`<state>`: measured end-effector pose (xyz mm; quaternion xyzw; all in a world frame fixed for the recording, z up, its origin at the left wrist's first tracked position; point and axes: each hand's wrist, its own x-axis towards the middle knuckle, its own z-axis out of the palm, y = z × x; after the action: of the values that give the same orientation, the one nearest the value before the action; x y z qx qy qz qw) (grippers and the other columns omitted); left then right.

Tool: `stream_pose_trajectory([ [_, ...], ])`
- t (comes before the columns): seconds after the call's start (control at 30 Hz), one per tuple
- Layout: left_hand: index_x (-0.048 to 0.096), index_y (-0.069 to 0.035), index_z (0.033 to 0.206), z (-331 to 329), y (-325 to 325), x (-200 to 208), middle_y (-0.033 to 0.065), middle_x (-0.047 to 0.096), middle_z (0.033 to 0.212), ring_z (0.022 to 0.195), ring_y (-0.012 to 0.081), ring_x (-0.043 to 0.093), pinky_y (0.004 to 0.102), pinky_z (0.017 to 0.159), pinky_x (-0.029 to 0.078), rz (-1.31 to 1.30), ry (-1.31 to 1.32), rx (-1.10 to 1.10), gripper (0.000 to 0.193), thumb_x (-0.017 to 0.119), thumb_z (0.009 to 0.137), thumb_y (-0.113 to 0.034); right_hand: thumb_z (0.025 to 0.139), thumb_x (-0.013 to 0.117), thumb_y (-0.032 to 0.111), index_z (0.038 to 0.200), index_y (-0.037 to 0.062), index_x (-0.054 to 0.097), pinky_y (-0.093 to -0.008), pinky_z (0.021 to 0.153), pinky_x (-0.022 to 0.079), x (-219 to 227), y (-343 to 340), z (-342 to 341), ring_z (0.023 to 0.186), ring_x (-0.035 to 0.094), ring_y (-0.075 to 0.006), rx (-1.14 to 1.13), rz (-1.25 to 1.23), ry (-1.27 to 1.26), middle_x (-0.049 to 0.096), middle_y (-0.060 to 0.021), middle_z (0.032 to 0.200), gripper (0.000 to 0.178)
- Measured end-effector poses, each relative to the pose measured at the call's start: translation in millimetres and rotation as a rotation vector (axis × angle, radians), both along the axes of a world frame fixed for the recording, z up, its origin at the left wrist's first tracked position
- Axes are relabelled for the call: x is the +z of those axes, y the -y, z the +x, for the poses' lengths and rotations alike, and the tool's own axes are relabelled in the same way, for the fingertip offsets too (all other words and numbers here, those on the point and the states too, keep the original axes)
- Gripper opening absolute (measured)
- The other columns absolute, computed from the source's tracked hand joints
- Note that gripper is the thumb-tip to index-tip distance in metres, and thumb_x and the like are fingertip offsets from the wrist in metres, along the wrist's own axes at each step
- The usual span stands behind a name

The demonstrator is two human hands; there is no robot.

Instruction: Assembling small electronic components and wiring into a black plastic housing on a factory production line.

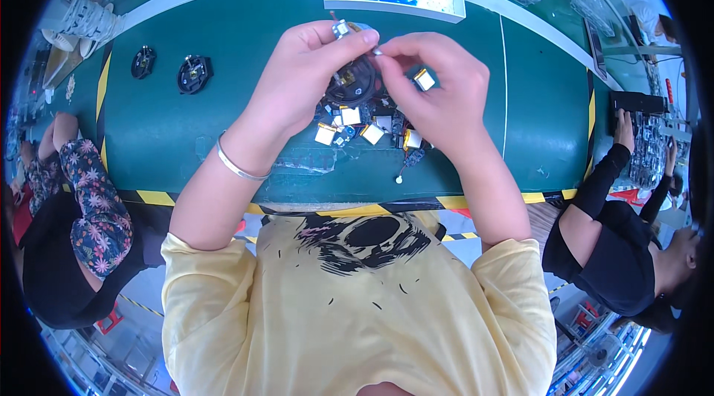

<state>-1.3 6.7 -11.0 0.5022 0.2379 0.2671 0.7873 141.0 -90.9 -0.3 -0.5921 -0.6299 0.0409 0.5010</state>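
Observation:
Over the middle of the green table my left hand grips a round black plastic housing with small parts inside it. A small silvery battery cell shows at the housing's upper edge, by the left fingers. My right hand pinches its thumb and forefinger together at the housing's right side, on a tiny part too small to name. Beneath both hands lies a loose heap of silvery battery cells, dark little circuit boards and wires. One cell shows beside the right fingers.
A white box of small blue pieces stands at the table's far side. Two more black housings rest on the left. Yellow-black tape edges the table. One person sits on each side; a black box is at the right person's hand.

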Motion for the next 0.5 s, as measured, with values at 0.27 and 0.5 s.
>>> stream_pose_trajectory([
  [0.27, 0.052, 0.003, 0.123, 0.1, 9.8, 10.5, 0.0095, 0.066, 0.105, 0.087, 0.0156, 0.068, 0.0285, 0.066, 0.062, -0.023, -0.087, -0.075, 0.032, 0.051, 0.091, 0.000, 0.073, 0.071, -0.001, 0.083, -0.0011, 0.067, -0.0202, 0.064, 0.049, 3.4, 5.1, 16.2, 0.069, 0.060, -0.0081, -0.024, -0.264, -0.638, 0.065, -0.0035, 0.077, 0.011],
  [0.5, 0.051, 0.005, 0.123, -1.0, 25.7, 17.2, 0.0111, 0.065, 0.108, 0.093, 0.0146, 0.066, 0.0294, 0.071, 0.061, -0.088, 0.071, -0.041, 0.031, 0.050, 0.092, 0.000, 0.067, 0.072, -0.003, 0.080, 0.0029, 0.066, -0.0257, 0.060, 0.049, -3.7, 0.7, 6.7, 0.072, 0.061, -0.0155, -0.023, 0.127, -0.062, 0.062, -0.0059, 0.079, 0.015],
])
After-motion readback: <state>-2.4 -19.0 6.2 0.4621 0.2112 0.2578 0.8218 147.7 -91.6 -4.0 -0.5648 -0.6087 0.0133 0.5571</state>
